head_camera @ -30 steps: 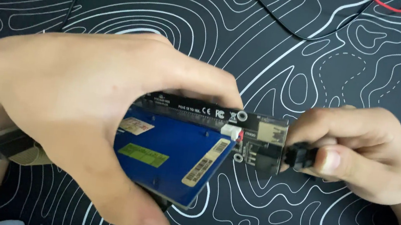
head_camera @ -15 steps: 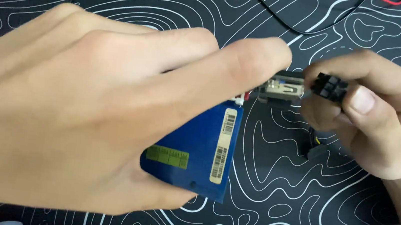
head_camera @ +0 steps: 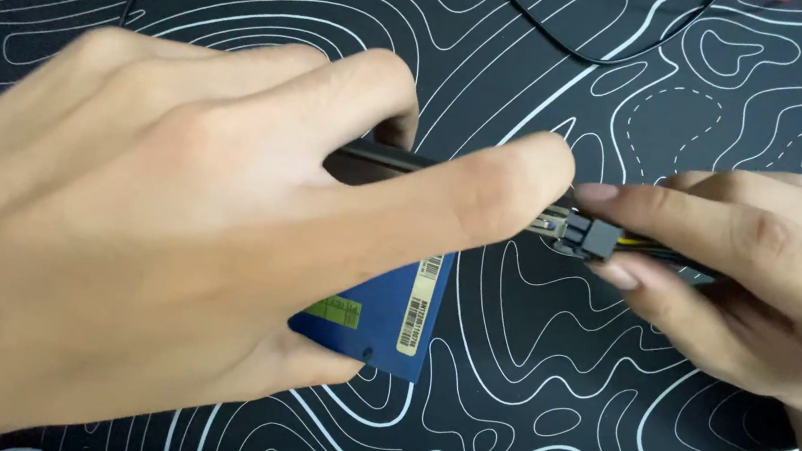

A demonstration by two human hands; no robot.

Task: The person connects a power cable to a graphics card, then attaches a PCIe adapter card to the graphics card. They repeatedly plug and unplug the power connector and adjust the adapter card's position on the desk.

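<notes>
Nearest you, your left hand (head_camera: 188, 242) fills the frame from nine o'clock to the centre, fingers curled around a blue circuit card (head_camera: 381, 314) and clamping it edge-on; the forefinger runs out toward three o'clock along the card's dark upper edge, and the thumb tucks under at about six o'clock. The card's lower corner, with its pale barcode sticker (head_camera: 419, 303) and a yellow-green label, pokes out below your palm.

At three o'clock, your right hand (head_camera: 746, 285) pinches a black plug (head_camera: 591, 239) between thumb and forefinger, with yellow and black wires trailing back into the palm. The plug sits right at the metal socket (head_camera: 552, 223) on the card's end, touching or nearly so (whether it is seated, I cannot tell; your left fingertip covers the joint).

By my reading you are at the mating step. What it calls for next is a straight push along the card's long axis, keyed side matched, while the left hand braces against it.

Farther off, the black mat with white contour lines (head_camera: 503, 388) lies under everything, and a thin black cable (head_camera: 582, 50) loops across at twelve o'clock.
</notes>
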